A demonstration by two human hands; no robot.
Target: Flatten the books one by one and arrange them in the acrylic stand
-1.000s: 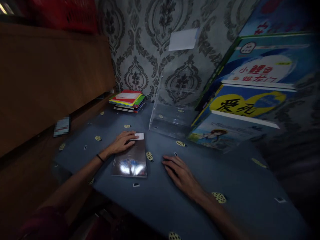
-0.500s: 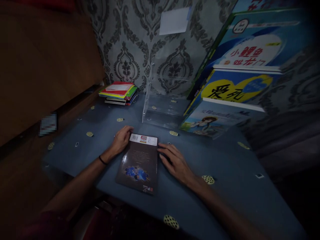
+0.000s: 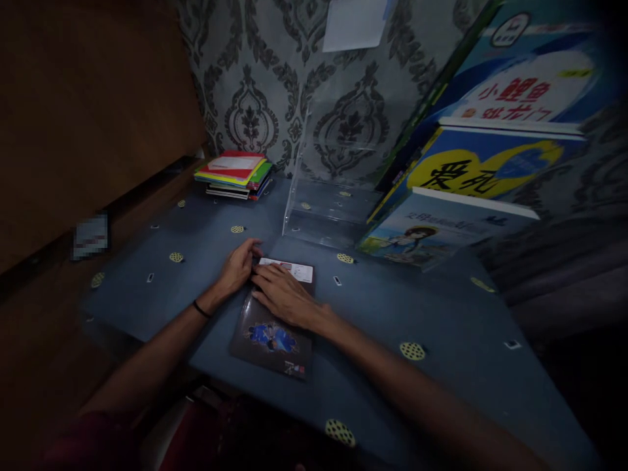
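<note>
Cannot fully see the brown book (image 3: 273, 339) under the right grip (image 3: 285, 299), nor the white sheet (image 3: 354, 27) cropped above.

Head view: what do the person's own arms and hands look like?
Both the left hand and the right hand are ungloved. A thin black band circles the left wrist, and a dark maroon sleeve leaves the left forearm bare. The right forearm is bare too; no sleeve shows there.

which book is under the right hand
The dark brown book with the blue picture: the right hand covers part of it, while the stacked books and displayed books are clear of the hand.
</note>
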